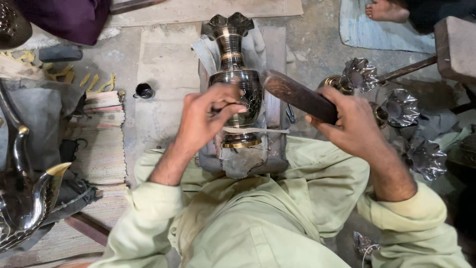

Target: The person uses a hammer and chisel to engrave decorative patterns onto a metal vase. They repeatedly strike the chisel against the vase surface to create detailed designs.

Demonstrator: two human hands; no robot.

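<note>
Seen from above, seated on the floor in pale green clothes. Left hand [208, 116] closed in a pinch around a thin tool [229, 104], tip pressed against the belly of a dark metal vase [237, 79]. Right hand [349, 124] wrapped tight around the handle end of a dark wooden mallet [297, 95], raised just right of the vase, head end slanting up and left toward the left hand's tool.

Vase lying between the two hands, directly ahead of the lap, long axis running straight away from the body: scalloped mouth pointing far, brass-ringed foot pointing near, toward the knees. Brass band on the neck, engraved pattern on the belly. Resting on a worn padded block [243, 159] wedged against the legs, a pale strip across the foot.

Beyond the left hand, a small black cup [144, 91] on the floor; further left, a folded striped mat [101, 144] and a dark curved metal spout with a brass tip [34, 193]. Past the right hand, several fluted metal pieces [401, 106] clustered on the ground, one on a rod. At far upper right, another person's bare foot [386, 10] on a light cloth.
</note>
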